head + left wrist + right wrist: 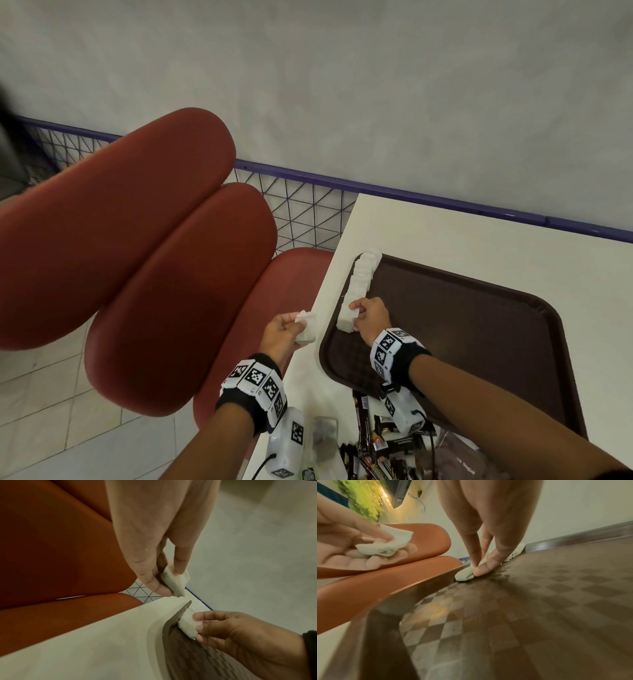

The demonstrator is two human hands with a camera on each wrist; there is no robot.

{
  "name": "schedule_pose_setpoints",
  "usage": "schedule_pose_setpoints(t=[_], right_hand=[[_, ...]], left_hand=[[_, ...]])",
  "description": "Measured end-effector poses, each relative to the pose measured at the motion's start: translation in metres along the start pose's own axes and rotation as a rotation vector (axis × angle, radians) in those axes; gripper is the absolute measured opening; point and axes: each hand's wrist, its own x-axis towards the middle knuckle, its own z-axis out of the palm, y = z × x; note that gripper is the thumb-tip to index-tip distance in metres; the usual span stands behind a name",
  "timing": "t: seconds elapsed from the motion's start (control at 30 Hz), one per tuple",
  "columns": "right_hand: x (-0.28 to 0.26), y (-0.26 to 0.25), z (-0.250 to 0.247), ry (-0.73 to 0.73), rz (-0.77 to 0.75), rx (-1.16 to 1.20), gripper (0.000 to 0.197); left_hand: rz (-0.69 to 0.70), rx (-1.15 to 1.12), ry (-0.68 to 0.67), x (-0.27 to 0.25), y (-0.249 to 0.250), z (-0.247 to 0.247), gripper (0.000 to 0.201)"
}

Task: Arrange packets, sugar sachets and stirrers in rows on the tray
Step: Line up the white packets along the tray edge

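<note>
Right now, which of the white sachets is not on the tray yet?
The small bunch of white sachets that the left hand holds beside the tray, above the table edge. The other sachets lie in a row along the tray's left rim, where the right hand sets one down.

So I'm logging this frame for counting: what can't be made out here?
- Row of white sachets: too small and merged in head view; right hand blocks it in right wrist view.
- Dark packets: cut off by the head view's bottom edge.
- Left hand's sachets: number in the grip unclear.
</note>
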Motion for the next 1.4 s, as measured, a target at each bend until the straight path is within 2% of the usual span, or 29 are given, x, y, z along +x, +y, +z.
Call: schedule_pose_setpoints(t=[0.17, 0.27, 0.33, 0.47, 0.57, 0.73, 0.8, 0.87, 1.0, 1.1, 1.3, 1.4], right_hand=[[-0.014, -0.007, -0.010, 0.074, -0.131, -0.058, 0.026], [-0.028, -0.022, -0.012, 0.028, -0.240, 0.080, 0.024], [-0.036, -0.031, -0.014, -0.088, -0.235, 0.203, 0.030], [-0.047, -0.041, -0.015, -0.277, -0.222, 0.292, 0.025], [-0.046, -0.038, -0.016, -0.306, -0.173, 0.344, 0.016], [-0.045, -0.033, -0.025, -0.342, -0.141, 0.364, 0.025], [-0.045, -0.031, -0.028, -0.295, -0.144, 0.363, 0.025], [-0.042, -0.027, -0.029, -0.181, -0.149, 0.353, 0.025], [-0.030, -0.011, -0.032, -0.049, -0.097, 0.315, 0.025], [-0.025, -0.001, -0.032, -0.045, -0.041, 0.297, 0.025], [-0.023, 0.004, -0.021, -0.126, 0.069, 0.360, 0.027], [-0.023, 0.008, -0.014, -0.088, 0.070, 0.303, 0.025]], left_hand=[[0.012, 0.010, -0.032, 0.001, 0.001, -0.001, 0.013], [0.032, 0.028, -0.074, -0.003, 0.005, 0.002, 0.022], [0.049, 0.045, -0.085, -0.006, 0.008, 0.005, 0.027], [0.057, 0.060, -0.098, -0.009, 0.010, 0.011, 0.032], [0.054, 0.066, -0.095, -0.011, 0.012, 0.012, 0.035], [0.034, 0.070, -0.109, -0.015, 0.011, 0.014, 0.035], [0.003, 0.059, -0.124, -0.015, 0.010, 0.014, 0.036], [-0.020, 0.052, -0.129, -0.016, 0.008, 0.012, 0.037], [-0.023, 0.066, -0.082, -0.015, 0.005, 0.001, 0.039], [-0.026, 0.086, -0.061, -0.015, 0.003, -0.009, 0.037], [-0.037, 0.104, -0.060, -0.020, -0.001, -0.024, 0.030], [-0.045, 0.110, -0.064, -0.023, -0.003, -0.029, 0.027]])
